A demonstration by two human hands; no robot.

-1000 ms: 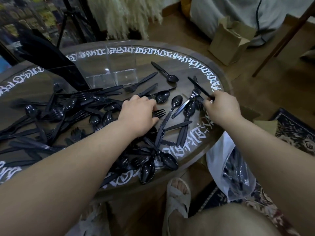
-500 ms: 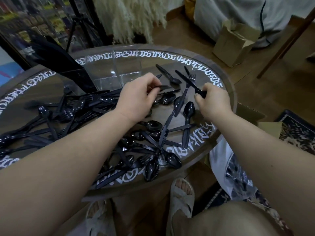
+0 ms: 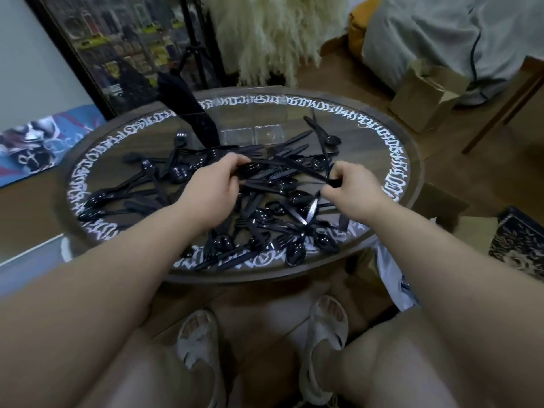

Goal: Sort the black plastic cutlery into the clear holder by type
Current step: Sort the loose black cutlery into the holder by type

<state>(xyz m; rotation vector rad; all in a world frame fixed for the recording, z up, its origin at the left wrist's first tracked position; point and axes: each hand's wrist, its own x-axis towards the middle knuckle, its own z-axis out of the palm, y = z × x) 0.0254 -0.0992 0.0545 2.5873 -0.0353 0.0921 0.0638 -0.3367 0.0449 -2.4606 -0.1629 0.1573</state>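
Overhead, glossy black cutlery (image 3: pixel 273 219) on round glass table (image 3: pixel 412 160).

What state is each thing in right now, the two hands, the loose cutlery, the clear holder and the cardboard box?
Left hand: fingers curled round one end of a black piece.
Right hand: gripping a bunch of black cutlery by the handles.
Loose cutlery: scattered unsorted over the table.
Clear holder: upright at the far side; the compartments in view look empty.
Cardboard box: on the floor, flaps open.
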